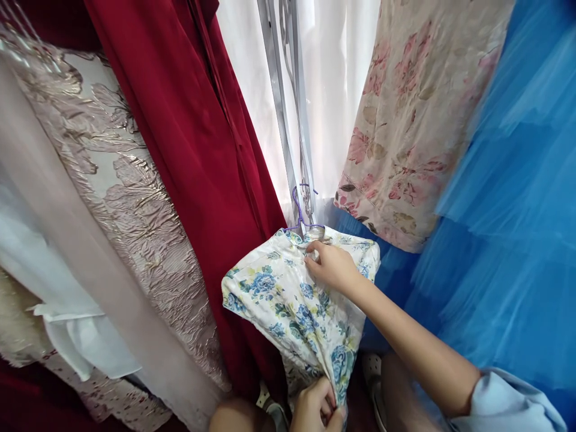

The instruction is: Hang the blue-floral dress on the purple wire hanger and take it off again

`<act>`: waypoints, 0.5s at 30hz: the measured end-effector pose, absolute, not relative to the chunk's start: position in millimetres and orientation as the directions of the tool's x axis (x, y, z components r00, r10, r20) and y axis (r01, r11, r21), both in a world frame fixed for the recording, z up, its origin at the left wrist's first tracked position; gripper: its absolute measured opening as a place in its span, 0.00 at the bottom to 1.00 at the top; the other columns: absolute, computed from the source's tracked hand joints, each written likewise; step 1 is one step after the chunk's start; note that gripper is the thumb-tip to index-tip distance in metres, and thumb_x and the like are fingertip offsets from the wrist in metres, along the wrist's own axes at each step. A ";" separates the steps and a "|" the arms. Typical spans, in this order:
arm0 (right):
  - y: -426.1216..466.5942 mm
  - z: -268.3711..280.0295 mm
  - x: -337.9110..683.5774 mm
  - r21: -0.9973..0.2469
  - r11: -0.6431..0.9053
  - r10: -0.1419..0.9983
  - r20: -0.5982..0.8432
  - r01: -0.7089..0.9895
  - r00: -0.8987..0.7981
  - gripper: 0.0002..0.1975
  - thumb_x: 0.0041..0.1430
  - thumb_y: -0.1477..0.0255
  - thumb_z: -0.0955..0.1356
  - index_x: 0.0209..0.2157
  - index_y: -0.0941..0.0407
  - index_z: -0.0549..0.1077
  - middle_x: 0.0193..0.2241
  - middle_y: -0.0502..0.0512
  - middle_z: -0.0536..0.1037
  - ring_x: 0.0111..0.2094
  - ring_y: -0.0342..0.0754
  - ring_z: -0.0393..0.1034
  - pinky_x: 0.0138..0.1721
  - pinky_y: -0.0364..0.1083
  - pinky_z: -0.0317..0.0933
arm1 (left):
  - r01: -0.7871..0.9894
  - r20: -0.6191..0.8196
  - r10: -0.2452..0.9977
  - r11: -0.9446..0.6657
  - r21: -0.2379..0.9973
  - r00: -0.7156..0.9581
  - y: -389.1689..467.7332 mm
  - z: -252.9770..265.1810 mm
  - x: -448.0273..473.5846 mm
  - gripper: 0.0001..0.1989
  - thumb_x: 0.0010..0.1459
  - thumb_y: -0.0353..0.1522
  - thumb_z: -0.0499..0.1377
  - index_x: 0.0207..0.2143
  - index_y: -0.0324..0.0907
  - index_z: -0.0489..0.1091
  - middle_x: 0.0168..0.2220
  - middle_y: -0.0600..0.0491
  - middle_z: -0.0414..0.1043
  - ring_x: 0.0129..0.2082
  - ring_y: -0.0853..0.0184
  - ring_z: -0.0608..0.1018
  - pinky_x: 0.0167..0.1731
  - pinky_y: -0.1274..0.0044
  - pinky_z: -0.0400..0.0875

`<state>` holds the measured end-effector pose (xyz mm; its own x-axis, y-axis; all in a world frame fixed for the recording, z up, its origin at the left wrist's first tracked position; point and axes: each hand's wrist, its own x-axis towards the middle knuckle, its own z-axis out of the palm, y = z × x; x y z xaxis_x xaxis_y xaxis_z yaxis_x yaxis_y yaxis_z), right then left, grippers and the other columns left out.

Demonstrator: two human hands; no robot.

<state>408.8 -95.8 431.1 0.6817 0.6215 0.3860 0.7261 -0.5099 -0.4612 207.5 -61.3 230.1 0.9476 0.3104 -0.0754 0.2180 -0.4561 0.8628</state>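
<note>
A white blouse (279,288) with blue flowers and green leaves hangs in front of me on a thin purple hanger (300,210). Just below its neckline, my right hand (335,267) has its thumb and forefinger closed on the front of the cloth. Lower down, at the bottom of the view, my left hand (317,408) pinches a gathered fold of the same blouse. The cloth is pulled into creases towards that hand. The lower end of the blouse is partly hidden by my left hand and the frame edge.
Grey metal poles (288,108) rise behind the hanger, before a white curtain (342,78). On the left hang a dark red garment (180,150) and a pinkish textured one (148,222). A beige floral garment (405,120) and blue tulle (504,240) hang right. Shoes (373,384) show below.
</note>
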 end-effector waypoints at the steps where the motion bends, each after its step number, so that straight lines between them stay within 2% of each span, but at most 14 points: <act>1: -96.7 432.3 409.9 -0.461 -0.505 0.631 0.381 0.730 0.676 0.12 0.62 0.68 0.66 0.45 0.56 0.76 0.32 0.59 0.82 0.36 0.56 0.75 0.32 0.46 0.52 | 0.212 -0.072 0.307 -0.454 0.865 0.949 -60.3 228.2 207.9 0.09 0.44 0.26 0.59 0.23 0.42 0.59 0.18 0.60 0.58 0.19 0.71 0.65 0.25 0.80 0.56; 3: -99.1 433.6 411.3 -0.467 -0.485 0.646 0.379 0.739 0.663 0.10 0.62 0.69 0.66 0.41 0.58 0.75 0.32 0.60 0.82 0.35 0.56 0.75 0.31 0.45 0.52 | 0.193 -0.054 0.298 -0.460 0.866 0.953 -57.3 223.7 208.2 0.08 0.45 0.26 0.60 0.24 0.42 0.61 0.19 0.60 0.59 0.20 0.71 0.65 0.25 0.80 0.57; 5: -103.6 432.9 410.2 -0.481 -0.459 0.653 0.387 0.747 0.651 0.08 0.62 0.69 0.66 0.39 0.58 0.73 0.29 0.58 0.80 0.31 0.52 0.73 0.29 0.45 0.51 | 0.157 -0.019 0.280 -0.482 0.862 0.960 -52.6 222.7 207.4 0.07 0.44 0.23 0.59 0.28 0.41 0.67 0.24 0.58 0.65 0.22 0.72 0.67 0.26 0.80 0.60; 7: -110.8 430.1 405.9 -0.540 -0.396 0.640 0.418 0.743 0.645 0.07 0.64 0.69 0.64 0.40 0.57 0.71 0.24 0.53 0.78 0.26 0.49 0.70 0.28 0.44 0.51 | 0.097 0.055 0.265 -0.525 0.846 0.963 -46.9 231.7 205.5 0.13 0.43 0.21 0.59 0.33 0.40 0.72 0.32 0.55 0.71 0.24 0.72 0.70 0.29 0.80 0.63; 9: -119.9 427.0 398.9 -0.629 -0.283 0.618 0.458 0.724 0.639 0.06 0.65 0.70 0.63 0.40 0.56 0.68 0.20 0.47 0.74 0.22 0.46 0.66 0.26 0.43 0.49 | 0.028 0.167 0.267 -0.599 0.800 0.949 -41.8 255.6 202.9 0.12 0.48 0.21 0.59 0.35 0.41 0.74 0.35 0.54 0.72 0.27 0.71 0.72 0.31 0.80 0.66; 11: -129.2 425.7 390.9 -0.689 -0.161 0.609 0.495 0.707 0.620 0.04 0.65 0.70 0.62 0.40 0.54 0.66 0.17 0.43 0.70 0.19 0.44 0.62 0.25 0.42 0.49 | -0.070 0.336 0.262 -0.687 0.723 0.905 -38.2 293.8 201.6 0.07 0.58 0.23 0.58 0.34 0.42 0.73 0.32 0.54 0.71 0.30 0.70 0.74 0.34 0.79 0.68; 12: -133.4 426.1 387.2 -0.696 -0.122 0.613 0.508 0.708 0.605 0.03 0.64 0.71 0.62 0.40 0.54 0.66 0.17 0.42 0.69 0.19 0.44 0.61 0.25 0.42 0.48 | -0.144 0.429 0.231 -0.719 0.680 0.874 -36.7 316.6 202.6 0.06 0.61 0.25 0.57 0.35 0.42 0.73 0.35 0.53 0.72 0.33 0.70 0.75 0.36 0.79 0.69; 13: -137.0 427.1 384.0 -0.695 -0.097 0.620 0.518 0.713 0.589 0.03 0.64 0.72 0.63 0.40 0.54 0.65 0.16 0.42 0.69 0.19 0.43 0.60 0.25 0.42 0.49 | -0.248 0.584 0.224 -0.746 0.618 0.780 -35.2 340.4 205.1 0.06 0.63 0.25 0.57 0.35 0.42 0.73 0.36 0.52 0.73 0.35 0.69 0.76 0.37 0.80 0.70; 15: -142.4 430.0 380.0 -0.691 -0.067 0.622 0.535 0.720 0.572 0.03 0.64 0.73 0.63 0.40 0.54 0.64 0.17 0.42 0.70 0.19 0.43 0.61 0.26 0.42 0.50 | -0.331 0.771 0.189 -0.823 0.463 0.609 -31.4 386.8 215.5 0.08 0.63 0.24 0.58 0.41 0.43 0.74 0.43 0.51 0.74 0.45 0.67 0.77 0.45 0.77 0.71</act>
<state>380.0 -142.4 430.0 0.5717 0.6224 0.5346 0.7196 -0.0673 -0.6912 215.5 -31.4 386.8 0.6086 0.1888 0.7707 -0.3307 -0.8225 0.4627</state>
